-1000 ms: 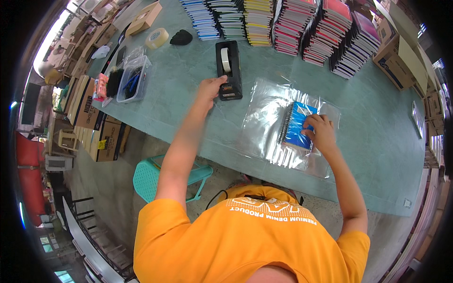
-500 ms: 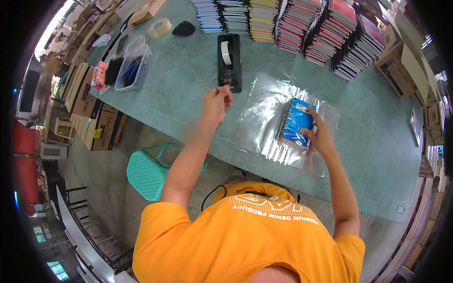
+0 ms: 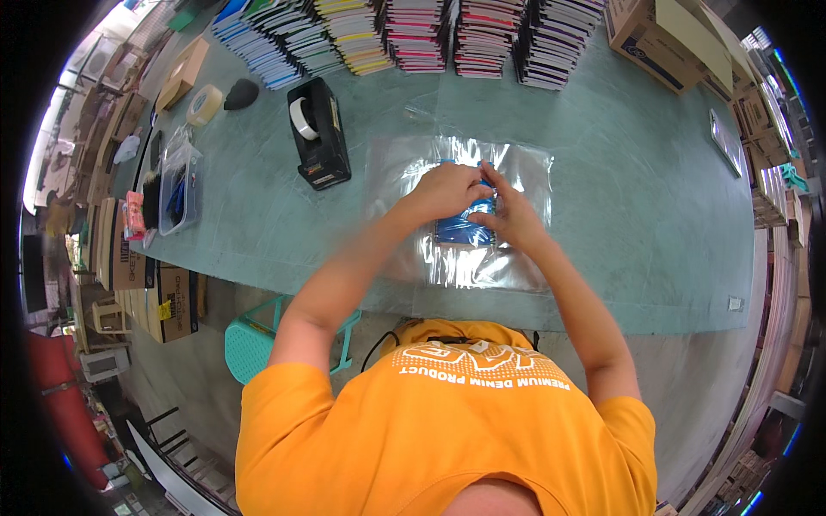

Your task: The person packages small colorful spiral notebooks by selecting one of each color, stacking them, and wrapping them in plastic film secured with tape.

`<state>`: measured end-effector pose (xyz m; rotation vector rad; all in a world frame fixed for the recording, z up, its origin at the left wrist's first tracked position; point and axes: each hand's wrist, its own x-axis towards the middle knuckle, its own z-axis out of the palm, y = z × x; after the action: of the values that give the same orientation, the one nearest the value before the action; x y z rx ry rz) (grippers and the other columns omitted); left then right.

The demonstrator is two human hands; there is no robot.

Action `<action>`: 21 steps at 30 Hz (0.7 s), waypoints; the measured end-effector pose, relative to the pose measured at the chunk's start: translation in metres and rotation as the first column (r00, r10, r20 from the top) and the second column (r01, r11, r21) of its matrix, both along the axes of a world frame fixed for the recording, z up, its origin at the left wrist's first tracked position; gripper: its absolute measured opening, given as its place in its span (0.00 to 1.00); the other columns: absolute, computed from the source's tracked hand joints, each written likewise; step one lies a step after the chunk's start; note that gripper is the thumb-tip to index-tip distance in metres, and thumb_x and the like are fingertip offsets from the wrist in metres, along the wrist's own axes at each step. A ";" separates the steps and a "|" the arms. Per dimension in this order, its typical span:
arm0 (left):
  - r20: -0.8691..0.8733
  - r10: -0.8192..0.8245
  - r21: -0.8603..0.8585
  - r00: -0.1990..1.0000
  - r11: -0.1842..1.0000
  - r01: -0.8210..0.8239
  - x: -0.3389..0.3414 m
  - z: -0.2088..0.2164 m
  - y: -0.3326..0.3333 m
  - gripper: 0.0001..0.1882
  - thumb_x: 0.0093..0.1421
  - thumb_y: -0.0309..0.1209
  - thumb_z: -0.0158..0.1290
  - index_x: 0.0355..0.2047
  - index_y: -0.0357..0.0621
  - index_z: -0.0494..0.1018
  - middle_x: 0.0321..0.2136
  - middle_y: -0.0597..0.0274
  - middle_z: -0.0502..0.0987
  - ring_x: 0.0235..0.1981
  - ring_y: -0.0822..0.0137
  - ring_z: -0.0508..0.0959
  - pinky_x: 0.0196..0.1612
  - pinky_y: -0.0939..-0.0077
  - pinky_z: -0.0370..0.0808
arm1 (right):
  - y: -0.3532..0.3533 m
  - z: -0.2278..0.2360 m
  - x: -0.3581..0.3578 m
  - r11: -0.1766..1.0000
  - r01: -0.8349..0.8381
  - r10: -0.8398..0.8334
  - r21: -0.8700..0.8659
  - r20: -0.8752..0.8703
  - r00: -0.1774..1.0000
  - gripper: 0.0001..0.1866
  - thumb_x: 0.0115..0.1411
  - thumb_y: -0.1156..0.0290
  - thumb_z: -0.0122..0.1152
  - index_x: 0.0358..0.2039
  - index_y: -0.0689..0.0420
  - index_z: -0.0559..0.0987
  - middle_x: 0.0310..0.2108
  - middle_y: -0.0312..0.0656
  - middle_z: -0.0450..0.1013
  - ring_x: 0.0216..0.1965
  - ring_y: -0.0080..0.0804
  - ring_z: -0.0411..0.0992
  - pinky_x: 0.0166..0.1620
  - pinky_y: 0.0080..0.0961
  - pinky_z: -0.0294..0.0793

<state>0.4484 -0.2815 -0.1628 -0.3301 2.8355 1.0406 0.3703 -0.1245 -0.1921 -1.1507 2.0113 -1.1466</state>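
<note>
Bright, even indoor light, white glow at upper left, streaky glare on clear plastic [image 3: 527,182], 1 hazy blur over left forearm [image 3: 348,258], fisheye edges curving into black.

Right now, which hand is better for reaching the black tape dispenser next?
Probably the left hand: it's nearer the black tape dispenser, which is off to the left. The right hand is farther away, at the blue notebook's right side.
</note>
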 end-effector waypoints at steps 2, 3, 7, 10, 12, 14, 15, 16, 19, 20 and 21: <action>0.003 0.024 -0.044 1.000 0.999 -0.024 -0.009 -0.004 0.003 0.18 0.51 0.44 0.55 0.26 0.39 0.75 0.25 0.48 0.76 0.27 0.51 0.76 0.30 0.62 0.70 | -0.001 0.010 0.002 0.993 -0.003 -0.005 0.115 0.068 0.998 0.47 0.45 0.74 0.68 0.63 0.51 0.52 0.56 0.45 0.64 0.55 0.34 0.64 0.49 0.27 0.68; -0.015 0.043 -0.072 0.999 0.996 -0.044 -0.011 -0.009 0.003 0.19 0.49 0.45 0.57 0.25 0.39 0.75 0.25 0.49 0.76 0.27 0.51 0.76 0.30 0.62 0.70 | 0.000 0.001 0.002 1.000 -0.004 0.004 0.019 -0.005 1.000 0.47 0.44 0.74 0.69 0.63 0.51 0.53 0.55 0.46 0.65 0.54 0.34 0.65 0.51 0.27 0.67; 0.031 0.172 -0.274 0.985 0.949 -0.157 -0.012 -0.006 -0.006 0.26 0.38 0.50 0.64 0.26 0.38 0.74 0.25 0.51 0.76 0.28 0.56 0.77 0.29 0.64 0.71 | 0.002 -0.006 0.002 0.987 0.115 -0.120 -0.112 -0.036 0.992 0.47 0.43 0.67 0.71 0.61 0.55 0.55 0.46 0.50 0.71 0.47 0.47 0.70 0.48 0.34 0.70; -0.018 0.395 -0.005 0.919 0.919 -0.395 0.020 -0.018 -0.026 0.36 0.31 0.50 0.68 0.31 0.32 0.72 0.31 0.45 0.76 0.32 0.55 0.78 0.36 0.64 0.73 | 0.003 -0.014 0.000 0.914 0.406 -0.395 -0.021 0.189 0.899 0.45 0.44 0.65 0.71 0.60 0.58 0.57 0.47 0.51 0.69 0.46 0.42 0.70 0.45 0.33 0.71; 0.001 0.520 0.198 0.854 0.837 -0.510 0.039 -0.039 -0.019 0.42 0.34 0.47 0.69 0.44 0.33 0.65 0.33 0.48 0.76 0.34 0.59 0.77 0.38 0.67 0.73 | 0.000 -0.019 -0.006 0.882 0.444 -0.465 0.158 0.435 0.771 0.45 0.44 0.63 0.71 0.59 0.61 0.58 0.49 0.52 0.68 0.44 0.38 0.70 0.44 0.32 0.72; 0.014 0.566 0.449 0.824 0.733 -0.511 0.043 -0.035 0.001 0.43 0.37 0.42 0.69 0.49 0.34 0.61 0.31 0.52 0.75 0.34 0.61 0.76 0.39 0.68 0.74 | -0.001 -0.010 -0.006 0.934 0.346 -0.346 0.086 0.453 0.822 0.44 0.44 0.62 0.71 0.58 0.63 0.59 0.49 0.51 0.66 0.43 0.33 0.70 0.42 0.28 0.72; 0.042 0.582 0.622 0.812 0.621 -0.477 0.044 -0.029 0.003 0.45 0.38 0.33 0.69 0.55 0.40 0.58 0.36 0.57 0.73 0.38 0.65 0.75 0.42 0.71 0.74 | 0.001 0.001 -0.002 0.942 0.333 -0.325 0.051 0.399 0.858 0.44 0.44 0.62 0.72 0.58 0.62 0.59 0.49 0.49 0.66 0.43 0.32 0.69 0.42 0.27 0.72; -0.014 0.563 0.637 0.826 0.642 -0.427 0.048 -0.020 0.003 0.45 0.38 0.31 0.69 0.55 0.41 0.57 0.40 0.56 0.72 0.41 0.65 0.74 0.44 0.70 0.74 | 0.002 0.013 0.000 0.948 0.317 -0.304 0.017 0.342 0.889 0.44 0.44 0.62 0.72 0.58 0.62 0.59 0.49 0.48 0.66 0.44 0.32 0.69 0.42 0.27 0.72; -0.087 0.434 0.697 0.897 0.669 -0.256 0.060 0.011 -0.002 0.51 0.34 0.28 0.70 0.58 0.46 0.54 0.50 0.58 0.65 0.51 0.65 0.68 0.52 0.70 0.69 | 0.020 0.035 -0.005 0.963 0.260 -0.227 -0.071 0.310 0.923 0.44 0.42 0.65 0.73 0.58 0.56 0.60 0.52 0.42 0.63 0.51 0.32 0.64 0.48 0.27 0.70; -0.112 0.393 0.697 0.913 0.685 -0.210 0.060 0.010 -0.002 0.51 0.34 0.28 0.71 0.58 0.46 0.54 0.51 0.58 0.64 0.52 0.65 0.67 0.53 0.70 0.68 | 0.025 0.040 -0.004 0.970 0.216 -0.177 -0.110 0.284 0.942 0.44 0.41 0.66 0.73 0.58 0.55 0.61 0.53 0.41 0.62 0.52 0.32 0.63 0.49 0.27 0.69; -0.136 0.351 0.696 0.927 0.699 -0.162 0.061 0.009 -0.002 0.52 0.33 0.29 0.71 0.59 0.47 0.54 0.51 0.58 0.64 0.52 0.64 0.67 0.54 0.69 0.67 | 0.025 0.045 -0.001 0.991 0.105 -0.091 -0.083 0.155 0.984 0.47 0.40 0.69 0.74 0.59 0.54 0.58 0.55 0.44 0.59 0.54 0.35 0.62 0.54 0.30 0.65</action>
<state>0.5091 -0.2830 -0.1540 -0.5539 2.3839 2.2255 0.3689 -0.0994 -0.1471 -0.9849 1.9355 -1.3456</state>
